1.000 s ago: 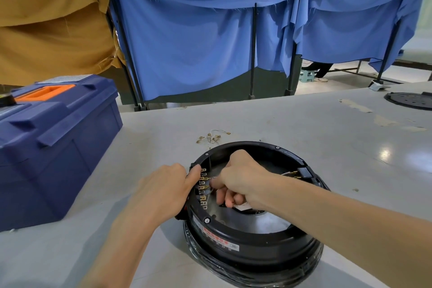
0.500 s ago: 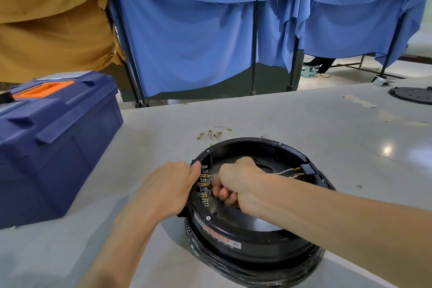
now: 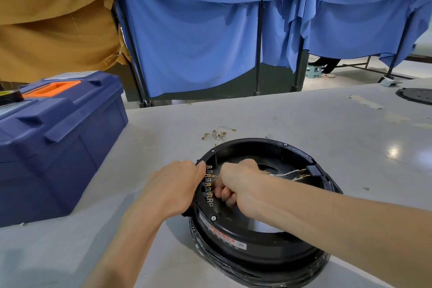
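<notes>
A round black appliance housing (image 3: pixel 261 236) lies on the grey table, open side up, with a red label on its near wall. A row of brass terminals (image 3: pixel 208 184) runs along its inner left edge. My left hand (image 3: pixel 173 187) grips the housing's left rim, thumb over the edge beside the terminals. My right hand (image 3: pixel 238 182) is curled inside the housing at the terminals and seems to pinch a small wire end; its fingertips are partly hidden. White wires with brass connectors (image 3: pixel 289 173) run from behind that hand to the right inner wall.
A dark blue toolbox (image 3: pixel 53 142) with an orange handle stands at the left. Loose brass-tipped wires (image 3: pixel 217 134) lie just beyond the housing. A black round plate (image 3: pixel 416 96) rests at the far right. Blue and brown cloth screens hang behind the table (image 3: pixel 304 119).
My right hand has shifted slightly down and left along the terminal row. The left hand keeps its hold on the rim. The housing has not moved.
</notes>
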`<action>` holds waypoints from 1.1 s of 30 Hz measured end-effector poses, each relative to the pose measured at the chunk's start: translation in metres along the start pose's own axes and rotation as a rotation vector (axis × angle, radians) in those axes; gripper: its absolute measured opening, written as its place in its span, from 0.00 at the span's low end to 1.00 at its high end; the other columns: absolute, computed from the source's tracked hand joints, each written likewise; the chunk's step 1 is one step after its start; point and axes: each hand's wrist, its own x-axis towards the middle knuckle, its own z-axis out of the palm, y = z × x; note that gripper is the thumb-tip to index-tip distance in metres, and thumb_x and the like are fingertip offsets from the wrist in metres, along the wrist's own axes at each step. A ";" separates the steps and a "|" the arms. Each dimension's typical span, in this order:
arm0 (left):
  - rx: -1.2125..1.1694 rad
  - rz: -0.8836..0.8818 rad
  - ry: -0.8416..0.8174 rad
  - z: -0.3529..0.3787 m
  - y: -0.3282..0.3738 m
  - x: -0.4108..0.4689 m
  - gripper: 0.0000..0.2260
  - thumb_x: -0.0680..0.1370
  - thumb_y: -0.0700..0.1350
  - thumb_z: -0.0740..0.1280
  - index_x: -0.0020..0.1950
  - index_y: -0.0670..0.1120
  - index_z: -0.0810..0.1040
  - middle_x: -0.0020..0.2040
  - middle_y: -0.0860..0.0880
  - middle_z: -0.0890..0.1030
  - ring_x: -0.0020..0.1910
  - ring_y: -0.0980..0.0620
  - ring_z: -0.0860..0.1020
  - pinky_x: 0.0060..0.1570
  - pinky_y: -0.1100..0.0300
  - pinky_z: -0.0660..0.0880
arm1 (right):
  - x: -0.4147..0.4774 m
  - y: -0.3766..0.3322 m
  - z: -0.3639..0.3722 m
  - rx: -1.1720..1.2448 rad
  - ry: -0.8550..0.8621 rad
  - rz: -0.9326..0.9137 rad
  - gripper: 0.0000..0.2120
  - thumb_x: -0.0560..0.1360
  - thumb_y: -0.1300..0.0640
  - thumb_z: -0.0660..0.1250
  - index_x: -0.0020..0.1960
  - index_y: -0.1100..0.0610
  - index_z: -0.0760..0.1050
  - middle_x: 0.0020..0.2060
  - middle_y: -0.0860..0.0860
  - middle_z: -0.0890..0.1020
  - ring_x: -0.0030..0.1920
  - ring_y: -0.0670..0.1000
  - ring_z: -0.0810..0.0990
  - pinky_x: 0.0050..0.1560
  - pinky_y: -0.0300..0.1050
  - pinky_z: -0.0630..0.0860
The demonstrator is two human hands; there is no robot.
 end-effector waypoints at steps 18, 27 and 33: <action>-0.052 -0.008 0.025 0.001 -0.004 -0.001 0.24 0.83 0.50 0.55 0.26 0.65 0.65 0.26 0.49 0.59 0.29 0.44 0.61 0.31 0.55 0.60 | -0.007 -0.022 -0.030 -0.437 -0.035 -0.370 0.08 0.79 0.67 0.61 0.52 0.72 0.75 0.27 0.61 0.79 0.16 0.50 0.72 0.17 0.34 0.62; -0.235 -0.094 0.077 0.004 -0.002 0.000 0.23 0.81 0.60 0.52 0.38 0.42 0.68 0.35 0.44 0.77 0.38 0.44 0.76 0.35 0.54 0.66 | 0.008 -0.036 -0.028 -0.857 -0.219 -0.334 0.09 0.75 0.66 0.68 0.53 0.70 0.80 0.23 0.56 0.76 0.15 0.47 0.63 0.19 0.30 0.59; -0.133 -0.010 0.054 0.001 0.000 -0.001 0.19 0.84 0.55 0.49 0.37 0.48 0.64 0.39 0.48 0.76 0.44 0.45 0.76 0.46 0.50 0.73 | 0.016 -0.035 -0.027 -0.760 -0.235 -0.274 0.10 0.74 0.69 0.66 0.54 0.72 0.78 0.21 0.55 0.74 0.15 0.45 0.62 0.19 0.30 0.58</action>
